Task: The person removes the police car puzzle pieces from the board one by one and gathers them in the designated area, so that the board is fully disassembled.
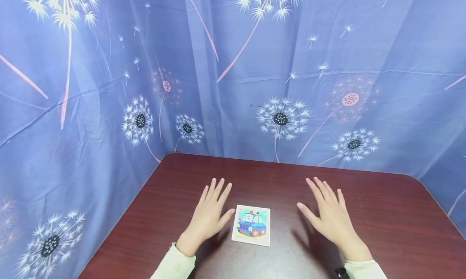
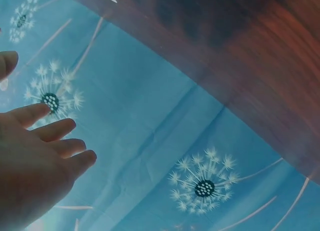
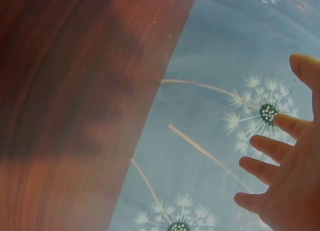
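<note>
A square picture card or puzzle (image 1: 251,225) showing a blue cartoon police car with eyes lies face up on the table. Left of it, my left hand (image 1: 207,218) is held palm down with fingers spread, its thumb tip beside the card's upper left edge. Off to the right, my right hand (image 1: 329,218) also has its fingers extended and the thumb out toward the card, a hand's width away. Neither hand holds anything. Both wrist views show the straightened fingers of the left hand (image 2: 40,156) and right hand (image 3: 290,166).
The dark red wooden table (image 1: 276,182) has rounded far corners. Blue curtains (image 1: 233,101) printed with dandelions hang along its back and left side. White sleeves (image 1: 176,263) cover the forearms, and a black band (image 1: 341,273) is at the right wrist.
</note>
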The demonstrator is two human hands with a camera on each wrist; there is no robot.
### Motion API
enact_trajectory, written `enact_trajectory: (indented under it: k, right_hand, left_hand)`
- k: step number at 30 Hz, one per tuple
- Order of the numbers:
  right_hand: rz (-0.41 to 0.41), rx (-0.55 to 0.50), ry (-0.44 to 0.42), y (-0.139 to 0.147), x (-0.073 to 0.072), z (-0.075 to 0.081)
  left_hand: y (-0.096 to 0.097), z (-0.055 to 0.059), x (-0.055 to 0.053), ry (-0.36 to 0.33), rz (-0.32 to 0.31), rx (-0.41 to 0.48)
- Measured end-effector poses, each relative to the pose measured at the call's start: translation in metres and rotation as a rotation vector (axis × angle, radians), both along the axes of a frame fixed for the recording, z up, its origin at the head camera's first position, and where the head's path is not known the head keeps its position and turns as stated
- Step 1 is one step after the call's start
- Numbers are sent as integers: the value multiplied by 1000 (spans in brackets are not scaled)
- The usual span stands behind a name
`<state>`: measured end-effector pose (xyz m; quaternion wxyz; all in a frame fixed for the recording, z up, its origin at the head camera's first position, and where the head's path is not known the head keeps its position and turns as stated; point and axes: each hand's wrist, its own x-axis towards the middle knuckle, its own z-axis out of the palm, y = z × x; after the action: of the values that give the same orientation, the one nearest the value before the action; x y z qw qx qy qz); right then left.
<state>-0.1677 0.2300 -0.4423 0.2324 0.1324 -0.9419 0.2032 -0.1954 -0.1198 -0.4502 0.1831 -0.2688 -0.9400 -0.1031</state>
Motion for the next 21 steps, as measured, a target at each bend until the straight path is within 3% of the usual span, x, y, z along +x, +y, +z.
enact_trajectory:
  k: [11,21]
  right_hand:
    - [110,-77,-16,-27,-11,8]
    - [225,-199,-104,-46,-23,7]
  left_hand:
    - [16,0,19,-96,-105,-18]
    - [26,-9,30,-133,-189,-34]
